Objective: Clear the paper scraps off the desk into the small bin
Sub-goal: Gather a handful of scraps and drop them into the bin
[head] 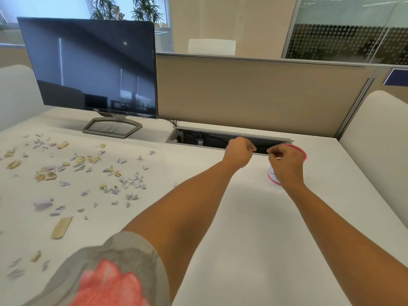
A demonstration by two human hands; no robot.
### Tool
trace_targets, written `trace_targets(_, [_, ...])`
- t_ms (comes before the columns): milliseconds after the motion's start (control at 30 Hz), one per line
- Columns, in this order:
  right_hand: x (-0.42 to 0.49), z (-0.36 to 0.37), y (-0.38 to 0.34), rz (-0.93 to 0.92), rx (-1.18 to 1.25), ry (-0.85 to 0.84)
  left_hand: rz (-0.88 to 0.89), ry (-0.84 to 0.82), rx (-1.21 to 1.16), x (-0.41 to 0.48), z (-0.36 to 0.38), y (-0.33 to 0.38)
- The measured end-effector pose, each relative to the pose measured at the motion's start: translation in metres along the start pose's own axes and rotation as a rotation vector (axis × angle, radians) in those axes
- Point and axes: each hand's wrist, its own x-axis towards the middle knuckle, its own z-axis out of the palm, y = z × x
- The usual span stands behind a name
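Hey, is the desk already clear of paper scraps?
No, many paper scraps lie scattered across the left part of the desk, in front of the monitor.

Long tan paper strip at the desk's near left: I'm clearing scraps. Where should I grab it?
Probably pinch the long tan paper strip across its narrow width near the middle, fingers from above: it lies flat on the desk, long sides clear.

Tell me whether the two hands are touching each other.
Apart. The head view shows a strip of the dark cable slot plainly visible between the left hand and the right hand.
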Motion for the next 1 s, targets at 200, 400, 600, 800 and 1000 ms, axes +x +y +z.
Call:
trace_targets(200, [-0.055, 0.054, -0.039, 0.021, 0.052, -0.249, -0.118, 0.066, 0.070, -0.057, -0.057, -0.072])
trace_targets(400, [-0.131, 0.091, -0.078, -0.125, 0.159, -0.572, -0.273, 0.171, 0.120, -0.140, -0.126, -0.151])
trace_targets(600, [-0.201, 0.112, -0.112, -0.217, 0.155, -0.839, -0.396, 0.298, 0.154, -0.218, -0.170, -0.190])
trace_targets(800, [-0.249, 0.114, -0.137, -0.201, 0.142, -1.073, -0.475, 0.442, 0.172, -0.284, -0.203, -0.211])
trace_targets(1000, [-0.279, 0.112, -0.156, -0.273, 0.021, -1.246, -0.557, 0.643, 0.203, -0.336, -0.222, -0.236])
